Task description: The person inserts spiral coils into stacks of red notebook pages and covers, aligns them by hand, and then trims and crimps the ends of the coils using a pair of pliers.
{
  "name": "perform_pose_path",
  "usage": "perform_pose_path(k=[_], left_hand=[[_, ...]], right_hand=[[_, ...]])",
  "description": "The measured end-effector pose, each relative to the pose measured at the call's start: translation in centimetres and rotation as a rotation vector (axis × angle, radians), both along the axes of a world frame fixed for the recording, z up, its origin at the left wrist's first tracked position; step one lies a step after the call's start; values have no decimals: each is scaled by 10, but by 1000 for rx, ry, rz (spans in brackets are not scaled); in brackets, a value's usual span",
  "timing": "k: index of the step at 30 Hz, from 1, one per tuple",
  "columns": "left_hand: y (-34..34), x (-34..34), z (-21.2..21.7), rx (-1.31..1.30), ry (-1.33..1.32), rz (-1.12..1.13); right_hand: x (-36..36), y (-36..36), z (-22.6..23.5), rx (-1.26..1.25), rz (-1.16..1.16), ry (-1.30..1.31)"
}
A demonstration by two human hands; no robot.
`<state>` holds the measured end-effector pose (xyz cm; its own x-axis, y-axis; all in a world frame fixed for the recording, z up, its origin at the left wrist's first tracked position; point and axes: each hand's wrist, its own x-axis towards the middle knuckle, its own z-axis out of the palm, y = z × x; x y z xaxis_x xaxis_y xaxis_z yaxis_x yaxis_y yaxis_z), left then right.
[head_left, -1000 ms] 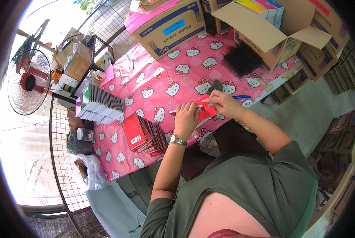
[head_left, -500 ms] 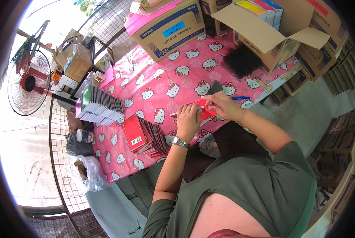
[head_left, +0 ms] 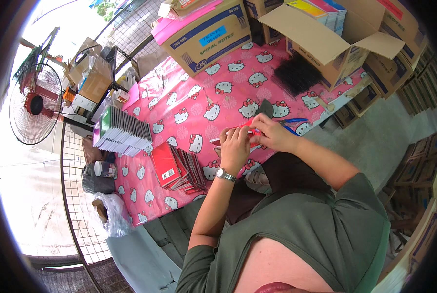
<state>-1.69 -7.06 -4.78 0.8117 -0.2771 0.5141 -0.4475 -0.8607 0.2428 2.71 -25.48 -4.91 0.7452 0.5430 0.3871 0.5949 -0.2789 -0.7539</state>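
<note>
A red notebook (head_left: 250, 133) is between my two hands near the table's front edge, largely covered by them. My left hand (head_left: 234, 146) grips its left part, the fingers bent over the top. My right hand (head_left: 272, 134) has its fingers curled together at the right part; what lies under the fingertips is hidden. Just beyond the right hand is a dark grey-green piece (head_left: 264, 108). A blue-handled tool resembling pliers (head_left: 295, 120) lies beside the right wrist. Left of my left hand, red spiral notebooks (head_left: 178, 167) are stacked in an overlapping row.
A tall stack of notebooks (head_left: 123, 132) stands farther left. Black spiral wires (head_left: 297, 74) lie before an open carton (head_left: 343, 61) of notebooks. A closed carton (head_left: 206, 36) stands at the back. A fan (head_left: 34, 104) and a plastic bag (head_left: 112, 215) are at the left.
My right hand has drawn slightly left, and its fingers have closed in on the notebook beside my left hand. Less red cover shows, and more of the blue handles is visible.
</note>
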Motion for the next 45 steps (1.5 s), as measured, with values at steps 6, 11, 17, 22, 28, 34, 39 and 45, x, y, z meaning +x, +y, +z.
perform_pose_path(k=[6, 11, 17, 22, 28, 34, 39, 45], left_hand=[[-4, -3, 1, 103, 53, 19], [3, -7, 3, 96, 116, -3], [6, 0, 2, 40, 190, -67], [7, -14, -4, 143, 72, 239], [20, -2, -10, -3, 142, 126], [13, 8, -2, -96, 170, 69], [31, 12, -6, -236, 174, 52], [54, 12, -9, -262, 177, 83]], right_hand=[[-4, -5, 14, -103, -46, 175], [1, 0, 30, -230, 36, 105], [99, -24, -97, -653, -235, -312], [114, -12, -57, -388, 109, 357], [79, -14, 22, -3, 658, 783], [82, -15, 9, -110, 456, 778], [86, -10, 15, 133, 687, 967], [98, 12, 12, 3, 640, 947]])
